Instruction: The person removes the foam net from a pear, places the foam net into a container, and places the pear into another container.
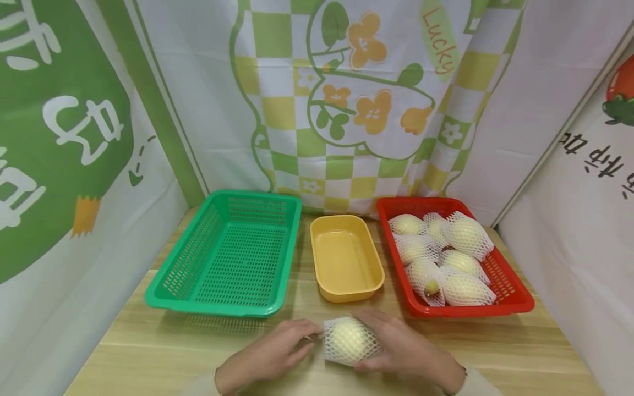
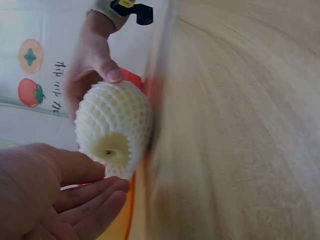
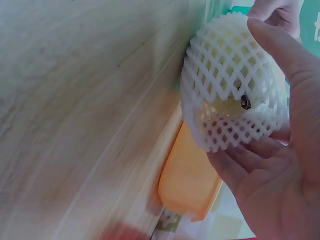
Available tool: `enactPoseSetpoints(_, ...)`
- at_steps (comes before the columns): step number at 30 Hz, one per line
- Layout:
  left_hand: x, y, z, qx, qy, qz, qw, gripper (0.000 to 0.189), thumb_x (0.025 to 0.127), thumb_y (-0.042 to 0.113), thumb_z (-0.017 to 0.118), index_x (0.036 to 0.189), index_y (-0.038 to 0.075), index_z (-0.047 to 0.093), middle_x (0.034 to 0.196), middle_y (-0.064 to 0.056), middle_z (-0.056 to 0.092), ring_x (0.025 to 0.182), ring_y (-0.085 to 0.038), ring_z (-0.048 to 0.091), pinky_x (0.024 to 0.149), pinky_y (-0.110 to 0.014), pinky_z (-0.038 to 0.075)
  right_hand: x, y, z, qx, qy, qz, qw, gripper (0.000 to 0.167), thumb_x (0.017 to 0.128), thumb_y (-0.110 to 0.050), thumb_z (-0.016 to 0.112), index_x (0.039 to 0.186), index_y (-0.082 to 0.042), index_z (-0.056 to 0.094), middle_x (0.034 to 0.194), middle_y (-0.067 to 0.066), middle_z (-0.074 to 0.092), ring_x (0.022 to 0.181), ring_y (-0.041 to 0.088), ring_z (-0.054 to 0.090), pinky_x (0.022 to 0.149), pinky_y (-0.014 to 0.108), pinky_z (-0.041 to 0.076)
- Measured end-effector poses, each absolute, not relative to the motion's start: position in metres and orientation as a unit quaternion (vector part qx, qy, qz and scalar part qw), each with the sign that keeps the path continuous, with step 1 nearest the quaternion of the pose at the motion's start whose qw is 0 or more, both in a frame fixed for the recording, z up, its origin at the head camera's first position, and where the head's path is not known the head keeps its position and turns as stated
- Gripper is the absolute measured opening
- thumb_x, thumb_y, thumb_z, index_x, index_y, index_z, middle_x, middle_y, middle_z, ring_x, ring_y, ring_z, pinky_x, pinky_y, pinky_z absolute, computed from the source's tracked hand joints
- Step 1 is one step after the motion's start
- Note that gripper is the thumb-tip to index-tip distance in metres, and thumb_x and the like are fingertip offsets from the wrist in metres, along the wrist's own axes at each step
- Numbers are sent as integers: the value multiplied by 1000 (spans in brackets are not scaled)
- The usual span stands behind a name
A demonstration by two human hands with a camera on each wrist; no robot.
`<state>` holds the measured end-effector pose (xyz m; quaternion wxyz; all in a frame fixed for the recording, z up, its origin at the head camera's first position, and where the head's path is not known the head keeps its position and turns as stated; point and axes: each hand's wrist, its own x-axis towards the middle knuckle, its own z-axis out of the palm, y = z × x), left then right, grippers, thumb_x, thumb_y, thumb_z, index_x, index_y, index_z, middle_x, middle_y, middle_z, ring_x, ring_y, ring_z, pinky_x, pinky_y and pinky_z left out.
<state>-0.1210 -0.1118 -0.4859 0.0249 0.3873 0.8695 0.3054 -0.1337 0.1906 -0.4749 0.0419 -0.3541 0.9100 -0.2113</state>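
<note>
A pale yellow pear (image 1: 351, 338) in a white foam net lies low over the table's near middle. My right hand (image 1: 398, 344) holds it from the right, the thumb on one side and the fingers on the other. At the pear's left end, my left hand (image 1: 277, 349) pinches the edge of the foam net (image 2: 117, 172) between thumb and fingers. The left wrist view shows a round dimple on the pear's end through the net's opening. A short dark stem (image 3: 245, 102) shows at the other end in the right wrist view.
A green basket (image 1: 284, 264) stands at the left of the wooden table (image 1: 153, 352). Behind the pear is a yellow tub (image 1: 346, 294). To the right, a red basket (image 1: 465, 311) holds several net-wrapped pears (image 1: 465, 234). Printed curtains (image 1: 277, 82) enclose the table.
</note>
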Motion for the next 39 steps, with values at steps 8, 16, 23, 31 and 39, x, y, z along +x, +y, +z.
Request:
enactPoseSetpoints(8,-134,-99,-498,413,849,330,-22,43,96,12,74,137,4,65,130,-6,74,117,-23,72,103,-34,60,-131,198,-475,-351,905,-237,50,87,86,-61,80,149,-6,56,142,7,68,126,22,67,103,41,60)
enactPoseSetpoints(16,-137,-85,-495,393,870,298,20,62,91,27,81,146,7,59,150,-8,63,139,-26,61,118,-45,49,-131,199,-478,-350,901,-252,40,84,86,-59,81,149,-10,56,140,4,69,122,16,67,100,35,60)
enactPoseSetpoints(23,-140,-72,-491,378,883,275,55,79,85,27,86,152,2,52,156,-14,57,144,-31,56,122,-45,45,-132,196,-479,-362,900,-241,30,82,87,-60,79,152,-14,55,145,2,66,128,18,67,105,40,59)
enactPoseSetpoints(31,-145,-57,-490,404,869,276,68,83,83,20,87,153,3,47,157,-13,55,144,-27,56,123,-39,45,-134,192,-478,-365,901,-233,26,78,89,-58,79,147,-11,59,140,0,70,120,10,67,101,34,60)
enactPoseSetpoints(39,-146,-61,-494,410,855,312,59,63,84,17,83,140,9,57,144,-7,64,130,-17,63,111,-30,53,-140,190,-470,-380,889,-247,59,75,92,-57,76,148,-9,60,136,-2,71,111,1,65,92,23,58)
